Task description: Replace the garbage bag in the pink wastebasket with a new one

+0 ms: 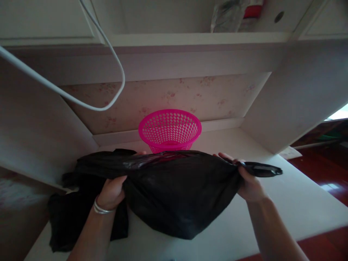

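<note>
Both hands, left hand (111,192) and right hand (248,183), grip black bag (174,195) before pink basket (170,130).

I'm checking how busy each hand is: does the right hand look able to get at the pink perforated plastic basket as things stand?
Probably not at once. The right hand grips one end of the black plastic bag, which is stretched between both hands in front of the pink perforated plastic basket. The basket itself stands uncovered on the white counter.

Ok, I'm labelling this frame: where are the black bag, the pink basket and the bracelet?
black bag (176,195), head view, front face.
pink basket (170,129), head view, mesh wall.
bracelet (100,208), head view, band on left wrist.
</note>
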Demonstrator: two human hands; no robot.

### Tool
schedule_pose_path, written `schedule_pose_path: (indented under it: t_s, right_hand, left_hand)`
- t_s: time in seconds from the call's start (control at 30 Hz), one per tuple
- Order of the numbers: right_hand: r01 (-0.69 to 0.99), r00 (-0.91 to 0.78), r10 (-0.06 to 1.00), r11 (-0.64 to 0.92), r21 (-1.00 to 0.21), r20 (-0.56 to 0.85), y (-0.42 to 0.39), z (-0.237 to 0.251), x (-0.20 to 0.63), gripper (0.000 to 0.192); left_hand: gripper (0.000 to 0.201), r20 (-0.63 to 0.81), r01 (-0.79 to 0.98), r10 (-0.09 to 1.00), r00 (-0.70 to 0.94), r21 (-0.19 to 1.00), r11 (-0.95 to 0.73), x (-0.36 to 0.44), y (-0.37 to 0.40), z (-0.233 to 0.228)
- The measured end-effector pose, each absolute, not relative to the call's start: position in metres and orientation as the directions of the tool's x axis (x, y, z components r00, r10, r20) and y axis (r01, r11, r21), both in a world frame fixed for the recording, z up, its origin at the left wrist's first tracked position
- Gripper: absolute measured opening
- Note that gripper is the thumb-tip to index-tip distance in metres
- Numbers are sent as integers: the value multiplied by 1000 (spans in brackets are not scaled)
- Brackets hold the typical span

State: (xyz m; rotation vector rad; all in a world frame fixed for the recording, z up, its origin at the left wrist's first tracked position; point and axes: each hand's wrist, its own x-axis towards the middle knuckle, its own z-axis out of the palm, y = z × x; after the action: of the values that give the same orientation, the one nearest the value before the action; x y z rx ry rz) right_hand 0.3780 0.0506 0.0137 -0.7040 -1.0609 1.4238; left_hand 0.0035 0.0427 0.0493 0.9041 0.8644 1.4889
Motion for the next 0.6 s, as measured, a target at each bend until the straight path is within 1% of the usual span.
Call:
schedule_pose_path:
  t_s: [0.03, 0.07, 0.13, 0.2, 0.23, 0.3, 0.37, 0.43, 0.53, 0.6]
  right_hand:
    - [-468, -136, 970, 118, -876, 204, 51, 21, 375, 12]
    - [-501, -131, 962, 145, -853, 241, 50, 30, 372, 12]
    - [-563, -146, 946, 162, -811, 291, 47, 47, 365, 18]
    - [-629, -175, 921, 168, -759, 348, 42, 64, 358, 22]
    - [-658, -194, 904, 168, -734, 381, 40, 71, 355, 23]
    - [-696, -246, 867, 153, -702, 433, 36, 83, 350, 24]
    - [-700, -295, 852, 115, -704, 433, 34, 90, 344, 25]
    - [-686, -334, 859, 62, -725, 389, 35, 92, 337, 25]
    - [-653, -386, 863, -6, -757, 326, 38, 88, 325, 24]
    - [-640, -414, 855, -29, -768, 313, 40, 86, 319, 23]
  left_hand:
    - [18, 78, -469, 996, -47, 878, -91, 7, 44, 56]
    - [17, 86, -517, 996, -28, 852, -88, 11, 43, 63]
    - [15, 113, -618, 993, -34, 779, -110, 19, 38, 75]
    - [13, 171, -694, 985, -15, 708, -133, 27, 29, 86]
    - [12, 215, -716, 976, 29, 686, -130, 31, 24, 91]
    - [10, 301, -721, 937, 176, 688, -85, 38, 16, 100]
    - [8, 329, -702, 898, 293, 711, -32, 46, 12, 107]
    - [10, 282, -704, 908, 309, 710, 19, 56, 12, 110]
    - [10, 127, -719, 958, 256, 687, 101, 70, 16, 107]
    - [13, 33, -692, 968, 249, 705, 154, 77, 19, 103]
